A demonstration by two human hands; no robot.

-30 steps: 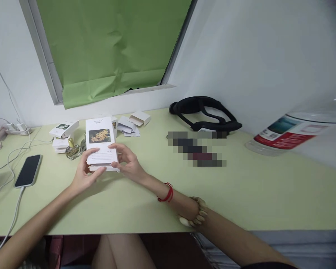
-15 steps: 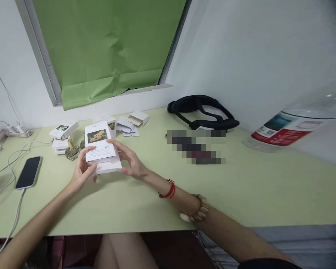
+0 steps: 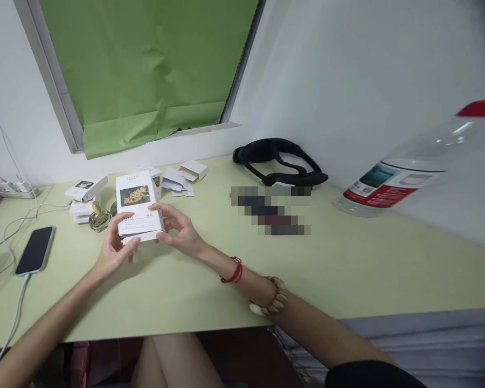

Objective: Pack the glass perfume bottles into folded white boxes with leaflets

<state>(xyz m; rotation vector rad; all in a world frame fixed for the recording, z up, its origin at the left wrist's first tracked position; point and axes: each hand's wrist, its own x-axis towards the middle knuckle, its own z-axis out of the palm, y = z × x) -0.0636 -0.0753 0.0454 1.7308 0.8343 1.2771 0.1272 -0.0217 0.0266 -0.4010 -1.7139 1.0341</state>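
A white carton [image 3: 136, 186] with a picture of yellow flowers is held up between both hands, tilted with its near end toward me. My left hand [image 3: 115, 245] grips its left side, thumb at the near end flap. On the right side, my right hand [image 3: 181, 233] has its fingers along the edge and its thumb at the flap's corner. The flap lies almost against the box end, with a thin gap showing. Just left of the carton stands a small glass perfume bottle [image 3: 99, 218] with a gold cap. Whatever is inside the carton is hidden.
Small white boxes [image 3: 84, 188] are stacked at the left; folded white cartons [image 3: 178, 180] lie behind. A phone [image 3: 35, 250] with a cable rests at the left. A black headset strap [image 3: 281, 161], a blurred patch [image 3: 270, 210] and a large plastic bottle [image 3: 388, 180] are at the right.
The end flap, standing out from the carton before, has been folded in closer to its end. My right thumb has moved in to the flap. The view has shifted slightly.
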